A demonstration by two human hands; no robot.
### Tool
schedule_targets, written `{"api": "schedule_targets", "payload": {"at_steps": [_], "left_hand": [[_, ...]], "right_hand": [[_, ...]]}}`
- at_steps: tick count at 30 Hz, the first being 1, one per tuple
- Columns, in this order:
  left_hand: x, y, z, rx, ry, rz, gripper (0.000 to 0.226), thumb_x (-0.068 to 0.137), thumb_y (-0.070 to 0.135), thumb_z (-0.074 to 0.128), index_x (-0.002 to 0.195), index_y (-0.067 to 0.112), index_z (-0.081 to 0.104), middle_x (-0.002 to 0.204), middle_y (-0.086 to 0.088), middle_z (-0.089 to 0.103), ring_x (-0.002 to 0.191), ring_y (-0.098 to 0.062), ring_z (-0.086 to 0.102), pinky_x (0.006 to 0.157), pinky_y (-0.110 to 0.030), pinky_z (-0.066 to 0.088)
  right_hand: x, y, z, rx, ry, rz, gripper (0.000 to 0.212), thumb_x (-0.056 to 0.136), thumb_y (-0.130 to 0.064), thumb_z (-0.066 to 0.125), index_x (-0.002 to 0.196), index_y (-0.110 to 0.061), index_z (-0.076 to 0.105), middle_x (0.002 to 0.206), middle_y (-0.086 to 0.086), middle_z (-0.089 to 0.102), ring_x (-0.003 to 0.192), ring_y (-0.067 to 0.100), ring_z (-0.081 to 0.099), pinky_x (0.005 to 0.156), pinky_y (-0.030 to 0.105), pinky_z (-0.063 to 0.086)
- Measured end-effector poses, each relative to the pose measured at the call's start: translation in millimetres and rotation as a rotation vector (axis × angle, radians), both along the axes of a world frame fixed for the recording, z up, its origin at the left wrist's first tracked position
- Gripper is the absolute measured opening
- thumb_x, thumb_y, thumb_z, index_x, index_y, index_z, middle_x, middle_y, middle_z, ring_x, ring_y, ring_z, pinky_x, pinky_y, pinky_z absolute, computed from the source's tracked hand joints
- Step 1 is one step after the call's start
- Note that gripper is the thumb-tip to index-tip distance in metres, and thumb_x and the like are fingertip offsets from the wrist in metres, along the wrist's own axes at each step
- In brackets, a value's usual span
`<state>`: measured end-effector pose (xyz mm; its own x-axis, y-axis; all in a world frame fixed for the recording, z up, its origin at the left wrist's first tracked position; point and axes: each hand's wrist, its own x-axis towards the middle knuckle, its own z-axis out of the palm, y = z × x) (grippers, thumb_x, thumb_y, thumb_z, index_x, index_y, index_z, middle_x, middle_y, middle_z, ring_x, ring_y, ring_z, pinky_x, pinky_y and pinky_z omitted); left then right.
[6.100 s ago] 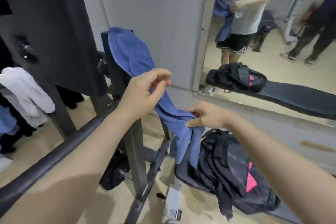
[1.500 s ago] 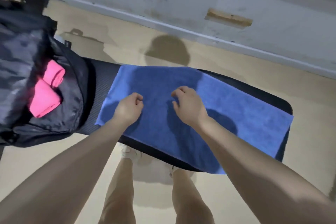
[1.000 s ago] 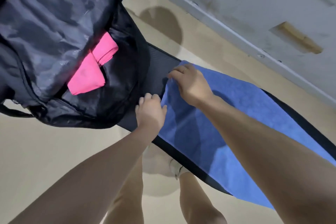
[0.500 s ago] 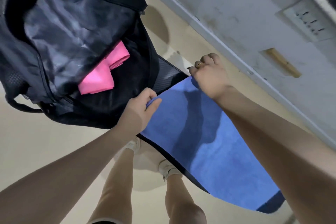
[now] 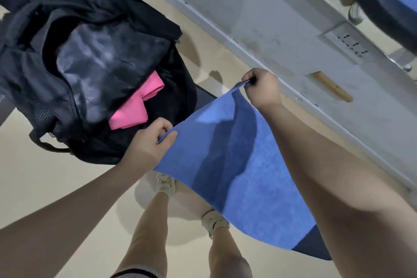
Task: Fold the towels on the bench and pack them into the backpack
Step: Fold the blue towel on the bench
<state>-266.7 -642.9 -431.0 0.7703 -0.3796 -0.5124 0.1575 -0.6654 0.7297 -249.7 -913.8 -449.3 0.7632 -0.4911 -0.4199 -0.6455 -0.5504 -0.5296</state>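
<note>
Fingers of the left hand (image 5: 149, 144) pinch the blue towel's (image 5: 228, 169) near corner; the right hand (image 5: 262, 88) pinches the far corner at 1 o'clock. Keep the edge taut, carry both corners toward 5 o'clock and match them over the counter (image 5: 204, 95), beside the backpack (image 5: 90, 52).

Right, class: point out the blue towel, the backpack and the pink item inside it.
blue towel (image 5: 239, 178): head view, middle of the lifted cloth.
backpack (image 5: 108, 61): head view, shiny grey lining of the open flap.
pink item (image 5: 133, 113): head view, its lower folded part.
</note>
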Motion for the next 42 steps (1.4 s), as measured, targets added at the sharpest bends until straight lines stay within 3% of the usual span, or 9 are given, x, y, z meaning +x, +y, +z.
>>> {"api": "schedule_targets", "payload": {"at_steps": [6,8,13,18,22,27,37,40,42], "left_hand": [[-44,-32,-2,-0.015,0.089,-0.243,0.021,0.088,0.017,0.057,0.071,0.026,0.048,0.055,-0.001,0.040,0.049,-0.008,0.032,0.047,-0.016,0.028],[-64,-49,-3,-0.020,0.129,-0.397,0.022,0.087,0.018,0.058,0.068,0.025,0.049,0.051,0.006,0.038,0.050,-0.008,0.032,0.049,-0.017,0.028],[-120,-99,2,-0.014,0.204,-0.738,0.013,0.089,0.024,0.053,0.078,0.018,0.054,0.057,0.005,0.038,0.052,-0.008,0.033,0.051,-0.017,0.027],[-185,-145,-2,0.017,0.223,-0.979,0.024,0.090,0.027,0.051,0.069,0.037,0.043,0.054,0.014,0.046,0.051,-0.009,0.037,0.055,-0.023,0.031],[-239,-178,-7,0.005,0.246,-1.024,0.016,0.091,0.027,0.050,0.076,0.029,0.046,0.053,0.018,0.046,0.050,-0.005,0.039,0.051,-0.020,0.028],[-294,-206,-28,0.045,0.323,-1.013,0.021,0.090,0.022,0.047,0.071,0.026,0.042,0.050,0.014,0.041,0.049,-0.006,0.035,0.050,-0.017,0.026],[-346,-228,-77,0.107,0.318,-1.181,0.008,0.093,0.026,0.046,0.089,0.020,0.050,0.064,0.004,0.051,0.054,-0.006,0.049,0.050,-0.018,0.041],[-337,-233,-90,0.258,0.145,-1.299,0.019,0.095,0.032,0.040,0.097,0.019,0.055,0.090,0.003,0.061,0.084,-0.016,0.058,0.070,-0.030,0.045],[-317,-239,-92,0.222,0.001,-1.165,0.021,0.094,0.028,0.040,0.091,0.018,0.057,0.091,0.003,0.062,0.088,-0.020,0.058,0.072,-0.032,0.044]], "right_hand": [[-89,-22,5,0.074,0.104,-0.288,0.032,0.087,-0.020,0.052,0.075,0.008,0.062,0.075,0.024,0.059,0.071,0.029,0.048,0.060,0.029,0.037],[-126,-31,1,0.056,0.109,-0.333,0.015,0.085,-0.008,0.053,0.086,0.003,0.063,0.086,0.018,0.065,0.080,0.030,0.055,0.069,0.030,0.044],[-215,-52,-3,-0.035,0.150,-0.523,0.036,0.083,-0.004,0.057,0.118,-0.001,0.058,0.121,0.018,0.059,0.113,0.032,0.055,0.098,0.030,0.036],[-297,-78,-12,0.089,0.212,-0.795,0.015,0.083,-0.006,0.060,0.092,0.000,0.070,0.087,0.019,0.067,0.078,0.021,0.055,0.075,0.030,0.045],[-349,-101,-24,0.156,0.162,-0.916,0.009,0.086,-0.010,0.057,0.078,-0.011,0.059,0.081,0.006,0.057,0.079,0.018,0.052,0.071,0.026,0.041],[-396,-126,-52,0.211,0.062,-1.026,0.028,0.085,-0.012,0.060,0.062,-0.023,0.051,0.081,0.004,0.058,0.076,0.016,0.050,0.059,0.017,0.036],[-425,-162,-97,0.205,0.019,-1.034,0.014,0.085,-0.011,0.056,0.072,-0.015,0.054,0.082,0.004,0.057,0.077,0.017,0.051,0.061,0.025,0.040],[-427,-156,-103,0.151,0.049,-0.974,0.004,0.087,-0.014,0.056,0.083,-0.014,0.056,0.087,0.007,0.058,0.081,0.020,0.053,0.072,0.027,0.042],[-426,-154,-103,0.096,0.051,-0.935,0.007,0.088,-0.016,0.057,0.092,-0.011,0.061,0.101,0.012,0.059,0.092,0.025,0.055,0.079,0.028,0.041]]}}
